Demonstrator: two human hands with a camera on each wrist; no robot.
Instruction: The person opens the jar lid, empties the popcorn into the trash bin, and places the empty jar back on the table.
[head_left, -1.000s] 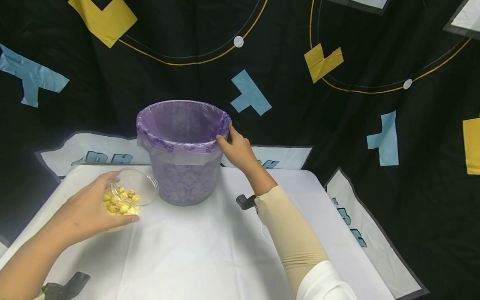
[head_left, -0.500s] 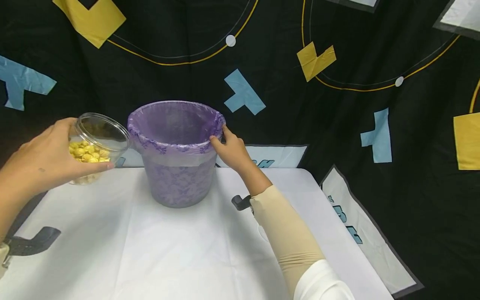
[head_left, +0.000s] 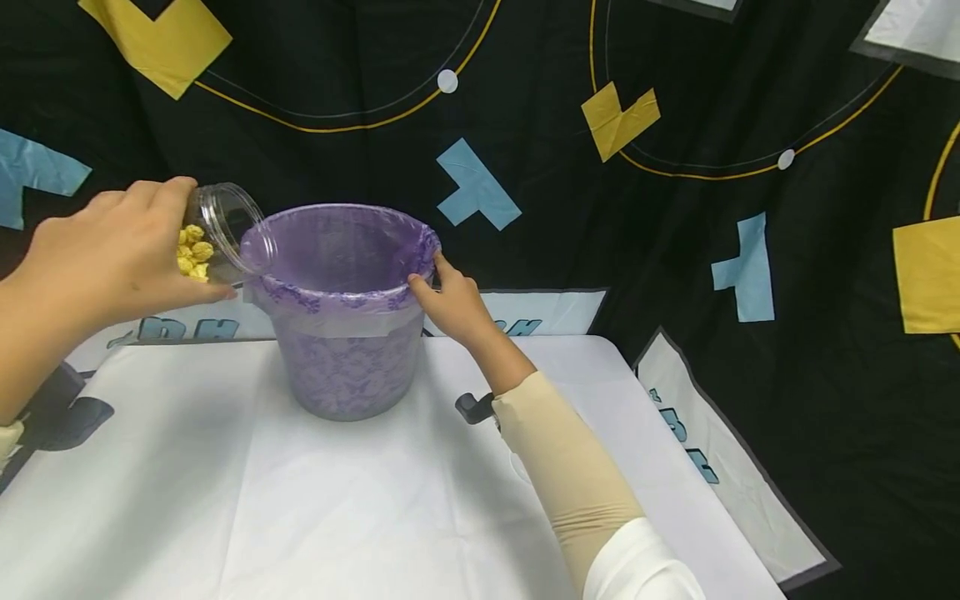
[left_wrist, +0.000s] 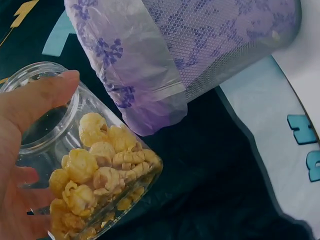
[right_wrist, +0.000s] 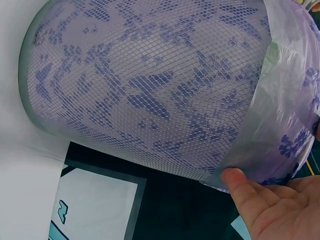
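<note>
My left hand (head_left: 112,258) grips a clear plastic jar (head_left: 231,225), raised at the bin's left rim and tipped with its open mouth facing right, over the rim in the head view. Yellow popcorn (left_wrist: 82,170) lies along the jar's lower side in the left wrist view. A mesh waste bin (head_left: 348,375) stands upright near the table's far edge, lined with a purple flowered bag (head_left: 337,304) folded over its rim. At the bin's right rim, my right hand (head_left: 456,308) holds the edge, thumb outside on the liner; some of its fingers are hidden.
A white cloth covers the table (head_left: 337,517) under the bin. Behind hangs a black curtain (head_left: 555,225) with blue and yellow patches. Dark wrist mounts (head_left: 474,408) stick out beside both wrists.
My left hand has lifted the jar from low over the table up to the bin's left rim and tipped it further toward the bin. The right hand keeps its hold on the rim.
</note>
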